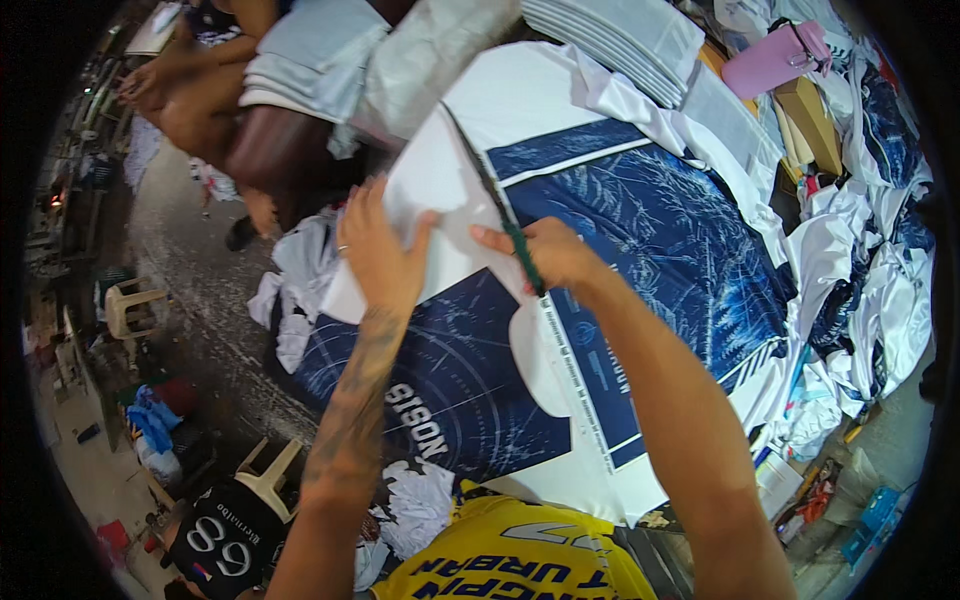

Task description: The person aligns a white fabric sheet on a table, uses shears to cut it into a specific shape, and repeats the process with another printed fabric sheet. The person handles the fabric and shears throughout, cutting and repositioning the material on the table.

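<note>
Printed fabric (640,250), dark blue with white margins, lies spread in front of me. My left hand (385,245) is open, fingers spread and palm down on a white part of it. My right hand (550,255) is closed around the green handle of long, dark scissors (485,172), seen nearly edge-on. Their blades point away from me, along the line between the white area and the blue panel on the right. A second blue panel (480,370) with circular line patterns lies nearer, below my left hand. The fingers beneath the handle are partly hidden.
Folded pale cloth stacks (620,45) stand at the far side. A pink tumbler (775,60) and an open cardboard box (808,125) are at the far right, above heaped white and blue cloth (840,260). People sit at upper left and lower left, near plastic chairs (130,308).
</note>
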The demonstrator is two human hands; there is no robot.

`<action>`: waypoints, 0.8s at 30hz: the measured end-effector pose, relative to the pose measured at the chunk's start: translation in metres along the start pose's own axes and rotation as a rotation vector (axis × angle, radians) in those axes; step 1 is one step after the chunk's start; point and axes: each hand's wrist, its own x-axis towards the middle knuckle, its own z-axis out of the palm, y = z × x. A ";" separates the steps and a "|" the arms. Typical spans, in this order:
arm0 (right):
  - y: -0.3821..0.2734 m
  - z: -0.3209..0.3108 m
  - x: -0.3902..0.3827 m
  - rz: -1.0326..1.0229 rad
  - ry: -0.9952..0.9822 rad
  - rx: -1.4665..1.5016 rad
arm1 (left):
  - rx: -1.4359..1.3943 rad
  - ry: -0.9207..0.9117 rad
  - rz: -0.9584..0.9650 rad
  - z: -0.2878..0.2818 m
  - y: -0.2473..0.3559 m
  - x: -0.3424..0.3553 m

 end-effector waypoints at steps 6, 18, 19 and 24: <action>0.014 -0.004 -0.045 -0.295 -0.075 -0.050 | 0.154 -0.510 0.526 0.022 -0.070 -0.267; 0.508 -0.061 -0.443 0.468 1.312 -0.275 | 0.276 -0.479 0.404 0.134 0.081 -0.083; 0.541 -0.062 -0.458 0.539 1.310 -0.247 | 0.420 -0.311 0.913 0.139 0.098 -0.145; 0.619 -0.041 -0.480 0.453 1.356 -0.122 | 0.253 -1.088 1.347 0.092 0.077 -0.399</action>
